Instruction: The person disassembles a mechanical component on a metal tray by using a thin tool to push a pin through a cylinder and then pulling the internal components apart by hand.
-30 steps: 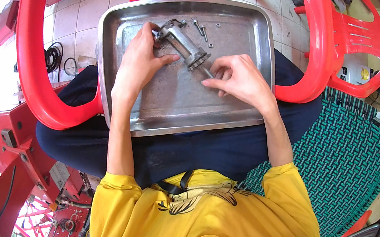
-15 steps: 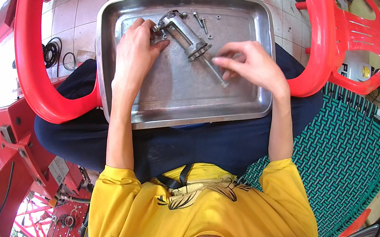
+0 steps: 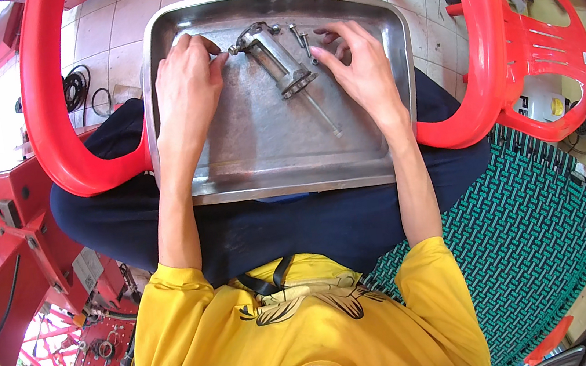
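Both hands are lifting off: right hand [image 3: 361,70] w/ open grip near bolts [image 3: 301,38], left hand [image 3: 184,86] grip loosely curled, empty, fingertips at heavy, rigid, likely oily metal assy [image 3: 278,59]; take it by the cylindrical body.

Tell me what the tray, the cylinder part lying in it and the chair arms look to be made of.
Tray: looks like metal, probably steel or aluminium, with a dull grey, scuffed surface and a brighter rim.
Cylinder part with its thin rod: bare metal, grey, with glints on the edges; the alloy cannot be told.
Chair arms: likely moulded plastic, an even glossy red with soft rounded edges.
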`<action>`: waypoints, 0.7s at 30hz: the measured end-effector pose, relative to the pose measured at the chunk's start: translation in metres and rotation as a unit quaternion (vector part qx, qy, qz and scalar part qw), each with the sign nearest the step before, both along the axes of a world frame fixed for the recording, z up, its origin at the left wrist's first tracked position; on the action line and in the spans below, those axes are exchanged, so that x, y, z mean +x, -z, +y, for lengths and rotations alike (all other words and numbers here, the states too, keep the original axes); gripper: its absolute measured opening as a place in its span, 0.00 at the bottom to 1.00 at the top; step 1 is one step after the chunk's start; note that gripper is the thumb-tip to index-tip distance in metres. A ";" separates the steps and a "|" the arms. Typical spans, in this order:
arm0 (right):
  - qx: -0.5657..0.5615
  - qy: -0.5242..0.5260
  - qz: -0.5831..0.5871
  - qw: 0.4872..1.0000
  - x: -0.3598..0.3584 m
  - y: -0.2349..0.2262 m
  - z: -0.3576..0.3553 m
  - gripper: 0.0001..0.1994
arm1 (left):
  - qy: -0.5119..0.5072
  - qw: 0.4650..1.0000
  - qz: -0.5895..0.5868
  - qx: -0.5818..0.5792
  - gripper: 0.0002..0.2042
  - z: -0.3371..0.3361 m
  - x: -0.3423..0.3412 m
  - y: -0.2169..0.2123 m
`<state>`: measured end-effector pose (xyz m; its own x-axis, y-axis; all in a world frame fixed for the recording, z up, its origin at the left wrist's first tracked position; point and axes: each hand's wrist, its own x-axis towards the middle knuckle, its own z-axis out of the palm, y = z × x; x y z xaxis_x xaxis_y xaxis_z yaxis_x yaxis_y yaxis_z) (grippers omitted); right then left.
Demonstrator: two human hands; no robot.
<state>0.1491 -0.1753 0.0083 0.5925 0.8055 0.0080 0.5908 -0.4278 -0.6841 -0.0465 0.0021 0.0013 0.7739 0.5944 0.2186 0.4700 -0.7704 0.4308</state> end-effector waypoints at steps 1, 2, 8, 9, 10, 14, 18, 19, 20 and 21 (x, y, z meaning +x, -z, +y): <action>0.005 0.007 0.005 1.000 0.000 0.001 0.002 0.16 | -0.011 1.000 -0.007 0.006 0.10 0.000 0.000 -0.006; 0.015 -0.022 -0.047 0.999 0.000 0.003 0.003 0.16 | -0.010 0.999 -0.025 0.039 0.10 0.002 0.000 -0.006; 0.026 -0.069 -0.121 0.990 0.002 0.018 0.000 0.12 | 0.041 0.970 -0.156 -0.183 0.09 -0.004 0.012 -0.029; 0.030 -0.069 -0.109 0.991 0.005 0.018 0.001 0.11 | 0.044 0.952 -0.183 -0.240 0.09 -0.004 0.013 -0.027; 0.034 -0.069 -0.097 0.992 0.006 0.018 0.002 0.10 | 0.047 0.931 -0.208 -0.295 0.09 -0.003 0.015 -0.021; 0.012 -0.065 -0.069 0.995 0.007 0.015 0.000 0.09 | 0.065 0.849 -0.271 -0.449 0.09 -0.003 0.020 -0.013; 0.000 -0.076 0.005 0.997 0.004 0.011 -0.001 0.10 | 0.079 0.846 -0.259 -0.459 0.10 -0.003 0.022 -0.005; -0.003 -0.081 0.033 0.996 0.002 0.008 -0.001 0.10 | 0.081 0.840 -0.261 -0.468 0.09 -0.004 0.022 -0.003; 0.005 -0.083 0.022 0.996 0.002 0.009 0.000 0.10 | 0.082 0.834 -0.263 -0.478 0.09 -0.004 0.023 -0.001; 0.017 -0.086 0.022 0.996 0.001 0.010 0.000 0.10 | 0.080 0.832 -0.265 -0.481 0.09 -0.005 0.023 -0.002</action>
